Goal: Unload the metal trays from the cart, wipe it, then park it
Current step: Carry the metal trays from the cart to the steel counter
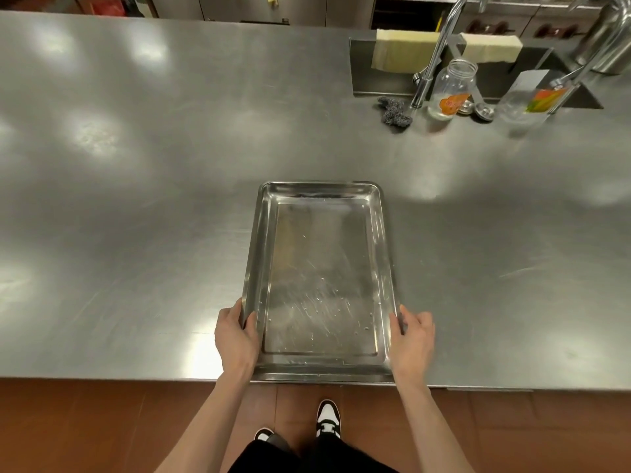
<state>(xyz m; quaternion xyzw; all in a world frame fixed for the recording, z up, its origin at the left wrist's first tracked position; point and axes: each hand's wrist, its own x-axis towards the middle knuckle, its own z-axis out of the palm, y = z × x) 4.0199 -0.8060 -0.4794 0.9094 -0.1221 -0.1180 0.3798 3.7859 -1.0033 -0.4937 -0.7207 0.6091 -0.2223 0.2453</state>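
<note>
A shallow rectangular metal tray (321,274) lies flat on the steel counter (136,199), its near end at the counter's front edge. Water droplets speckle its bottom. My left hand (235,339) grips the tray's left rim near the front corner, thumb over the rim. My right hand (415,339) holds the right rim in the same way. The cart is out of view.
At the back right is a sink (392,80) with a tall faucet (440,42) and cloths (403,51) draped over its edge. A steel scourer (394,112), a glass jar (450,90) and a plastic container (526,104) stand beside it. Brown tiled floor lies below the counter.
</note>
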